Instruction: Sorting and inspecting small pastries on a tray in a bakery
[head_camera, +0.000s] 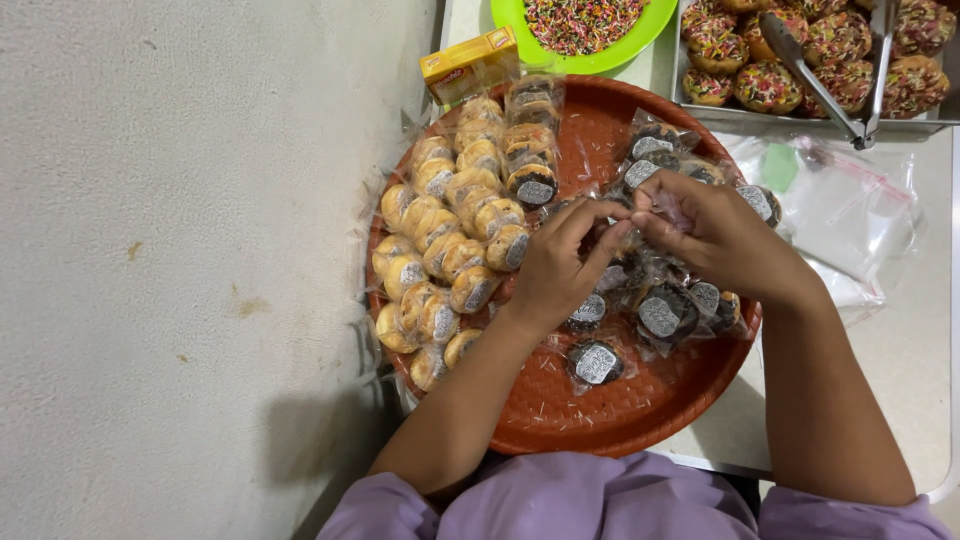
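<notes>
Where the pale wall (190, 250) filled the left of the view, nothing else showed; the round red tray (600, 420) began just beside it, on a white table (900, 350).

Left part of tray: rows of golden wrapped pastries (440, 250), packed touching, some stood on edge. A small yellow box (468, 65) lay at the tray's far rim, with a green plate of coloured sprinkles (585, 25) just beyond.

Centre: left hand (555, 275) came in from below, fingers bent, thumb and forefinger pinched on a clear plastic wrapper (625, 235). Right hand (715, 235) met it from the other side, fingertips closed on the same wrapper. Both grips clenched on it, not flat. The wrapper sat between the two hands, slightly above the tray's middle, its length running across from one hand to the other; what it contained was mostly hidden by the fingers. Neither hand was clearly the nearer; the wrapper lay at the fingertips of both.

Around and under the hands: dark wrapped pastries (660, 315) with pale round labels, loosely heaped, one apart nearer the body.

Right: a heap of empty clear bags (850, 215) on the table just beside the tray. Far right corner: metal tray (720, 115) of sprinkle-topped doughnuts (765, 85), metal tongs (830, 90) lying across them.

Bottom edge: lilac sleeves (600, 500).
</notes>
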